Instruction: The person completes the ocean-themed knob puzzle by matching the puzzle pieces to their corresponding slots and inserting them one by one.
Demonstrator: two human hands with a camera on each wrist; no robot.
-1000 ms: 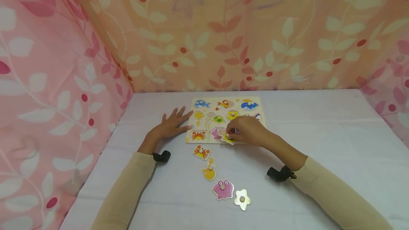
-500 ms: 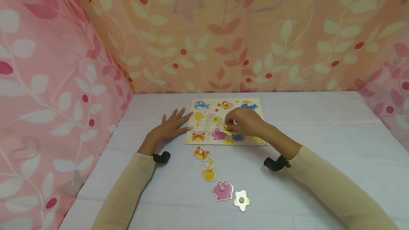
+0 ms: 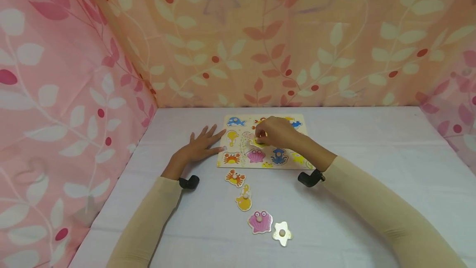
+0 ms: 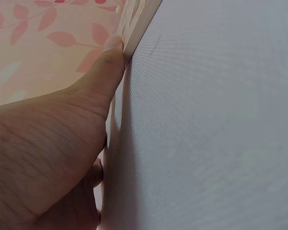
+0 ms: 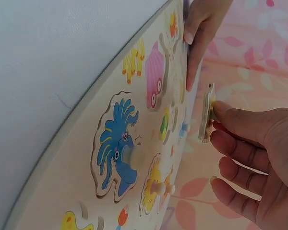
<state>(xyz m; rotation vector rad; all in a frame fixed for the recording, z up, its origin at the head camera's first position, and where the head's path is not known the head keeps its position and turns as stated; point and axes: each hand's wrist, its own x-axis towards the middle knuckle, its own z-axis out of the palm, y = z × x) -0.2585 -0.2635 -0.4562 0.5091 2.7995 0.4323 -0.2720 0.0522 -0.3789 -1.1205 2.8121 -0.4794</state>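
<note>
My right hand point(image 3: 279, 131) pinches a knobbed puzzle piece point(image 5: 207, 112) between thumb and fingertips, holding it above the wooden peg puzzle board point(image 3: 243, 128). The piece is turned edge-on in the right wrist view; in the head view it shows yellow near the turtle-shaped recess, with the hand covering part of it. At the board's left edge my left hand point(image 3: 201, 146) lies with fingers spread. Its thumb point(image 4: 110, 52) touches the board's side in the left wrist view. A blue octopus piece point(image 5: 117, 143) with a knob sits in its recess.
On the white table in front of the board lie a crab piece point(image 3: 235, 178), yellow seahorse piece point(image 3: 243, 202), pink shell piece point(image 3: 260, 222) and pale star piece point(image 3: 282, 233). A blue whale piece point(image 3: 236, 121) is in the board. Patterned cloth point(image 3: 223, 53) hangs behind.
My right hand has carried the puzzle piece from the board's front edge back and leftward to its middle, uncovering the octopus and shell places. My left hand has stayed put.
</note>
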